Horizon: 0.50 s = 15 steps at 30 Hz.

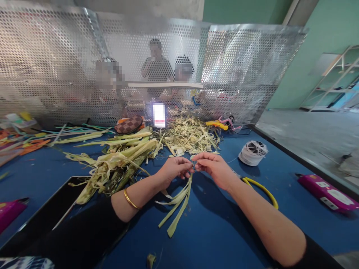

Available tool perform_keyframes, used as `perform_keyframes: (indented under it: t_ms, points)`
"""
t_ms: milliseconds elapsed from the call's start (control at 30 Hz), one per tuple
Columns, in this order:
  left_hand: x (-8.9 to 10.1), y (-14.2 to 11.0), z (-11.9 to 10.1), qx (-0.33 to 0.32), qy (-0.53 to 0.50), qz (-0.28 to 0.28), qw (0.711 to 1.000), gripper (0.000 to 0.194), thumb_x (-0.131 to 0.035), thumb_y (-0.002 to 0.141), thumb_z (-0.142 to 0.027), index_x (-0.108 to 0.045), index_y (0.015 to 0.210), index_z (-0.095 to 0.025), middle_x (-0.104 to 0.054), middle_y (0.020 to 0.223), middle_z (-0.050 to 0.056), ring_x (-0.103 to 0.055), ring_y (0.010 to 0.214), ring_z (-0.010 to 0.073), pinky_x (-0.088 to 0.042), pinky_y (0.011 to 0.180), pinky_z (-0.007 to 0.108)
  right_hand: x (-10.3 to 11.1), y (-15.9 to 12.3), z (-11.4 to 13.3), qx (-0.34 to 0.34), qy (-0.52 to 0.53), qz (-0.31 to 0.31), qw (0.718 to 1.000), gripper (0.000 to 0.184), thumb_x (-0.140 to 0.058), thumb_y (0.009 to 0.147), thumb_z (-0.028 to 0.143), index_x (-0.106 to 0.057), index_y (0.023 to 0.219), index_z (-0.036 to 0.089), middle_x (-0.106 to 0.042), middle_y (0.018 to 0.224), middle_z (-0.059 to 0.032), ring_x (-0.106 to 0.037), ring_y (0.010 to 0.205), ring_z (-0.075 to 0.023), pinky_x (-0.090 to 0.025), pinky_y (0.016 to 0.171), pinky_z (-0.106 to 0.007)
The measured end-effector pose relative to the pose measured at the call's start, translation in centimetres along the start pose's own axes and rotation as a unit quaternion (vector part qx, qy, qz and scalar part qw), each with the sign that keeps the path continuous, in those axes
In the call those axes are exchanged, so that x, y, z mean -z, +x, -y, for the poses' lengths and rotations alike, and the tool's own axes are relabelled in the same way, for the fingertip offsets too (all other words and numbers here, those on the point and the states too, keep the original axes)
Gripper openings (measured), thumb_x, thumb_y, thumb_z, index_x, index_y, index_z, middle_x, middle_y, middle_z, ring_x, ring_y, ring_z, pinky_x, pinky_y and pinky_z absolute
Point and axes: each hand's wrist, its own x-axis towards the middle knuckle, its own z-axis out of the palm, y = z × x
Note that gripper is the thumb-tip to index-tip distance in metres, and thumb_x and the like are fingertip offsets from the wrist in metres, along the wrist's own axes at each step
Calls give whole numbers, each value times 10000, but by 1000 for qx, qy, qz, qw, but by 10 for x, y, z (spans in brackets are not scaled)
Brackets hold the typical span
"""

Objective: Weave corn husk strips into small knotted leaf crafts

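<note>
My left hand (175, 170), a gold bangle on its wrist, is pinched at the top ends of a small bunch of pale green corn husk strips (179, 200). The strips fan out downward over the blue table. Fingertip to fingertip with it, my right hand (211, 168) is also closed in a pinch; what lies between its fingers is too small to make out. A thin line runs from near that hand toward a spool of white thread (252, 153) on the right. Yellow-handled cutting tool (263, 190) lies beside my right forearm, its head partly hidden.
A heap of long husks (120, 160) lies left over a black tray (42, 209). Husk scraps (190, 136) are piled behind my hands, near a lit phone (159, 115) and checkered pouch (129, 124). A magenta case (328, 192) sits right. Perforated metal panels (238, 67) stand behind; people are beyond.
</note>
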Motion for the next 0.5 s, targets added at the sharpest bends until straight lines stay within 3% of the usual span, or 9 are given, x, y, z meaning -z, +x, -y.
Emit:
perform_keyframes:
  t_ms: [100,233,367,500]
  points:
    - [1,1,1,7,-4,-6,1000,216,-685,700,-329,-611,741,-131,-669,709,35,-552,514,69,-394,461,176,1,0,1,6,-16,-16,1000,176,-644,664,296,-685,795,186,-581,554,26,-530,552,-111,-426,605,-273]
    - [1,1,2,14,-7,-12,1000,232,-693,695,-344,-615,739,-130,-666,699,36,-545,513,69,-389,461,176,3,3,-1,37,-161,-36,986,245,-655,686,367,-695,862,201,-556,554,35,-468,514,-113,-378,539,-269]
    - [0,1,1,7,-6,-17,1000,239,-684,701,-360,-611,721,-133,-636,630,15,-530,498,66,-378,456,171,5,5,-6,96,-314,-32,944,182,-715,629,377,-703,707,213,-531,544,36,-427,529,-115,-303,503,-253]
    - [-1,1,1,3,0,-21,1000,221,-692,691,-339,-599,706,-139,-629,622,9,-527,497,66,-376,452,173,6,3,-6,116,-343,-26,932,197,-670,677,369,-642,570,206,-534,528,32,-419,526,-116,-283,511,-257]
